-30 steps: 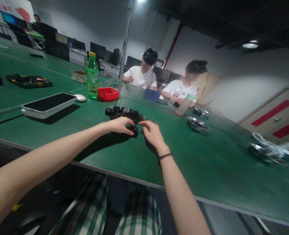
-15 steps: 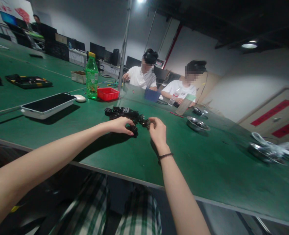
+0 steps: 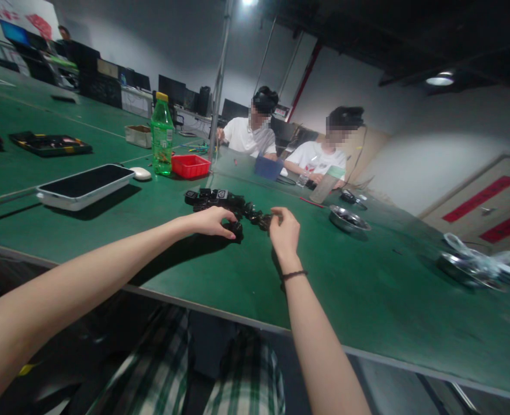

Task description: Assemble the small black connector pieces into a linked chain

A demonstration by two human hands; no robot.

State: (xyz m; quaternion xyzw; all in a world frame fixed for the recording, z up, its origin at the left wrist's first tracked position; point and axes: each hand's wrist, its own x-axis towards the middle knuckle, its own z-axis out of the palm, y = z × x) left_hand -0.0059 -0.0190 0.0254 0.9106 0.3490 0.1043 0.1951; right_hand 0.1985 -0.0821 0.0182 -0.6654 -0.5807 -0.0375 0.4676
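Note:
A black jointed assembly of small blocks and knobbly links (image 3: 250, 212) lies on the green table (image 3: 345, 288) in front of me. Its bulky part, with some grey squared faces, is at the left; a short chain of dark links runs to the right. My left hand (image 3: 214, 222) rests over the bulky part, thumb and fingers curved round a black piece at its near side. At the chain's right end is my right hand (image 3: 284, 230), fingers bent and tips against the last link. My fingers partly hide both places of contact.
Beyond my hands stand a green bottle (image 3: 162, 135) and a red tray (image 3: 191, 166). A white-framed device (image 3: 86, 185) and a white mouse (image 3: 141, 173) lie left. Metal bowls (image 3: 349, 220) are at the right. Two people in white shirts (image 3: 251, 137) sit across the table.
My right hand has shifted slightly right and toward me, and the end of the dark chain has moved the same way. My left hand stays almost where it was.

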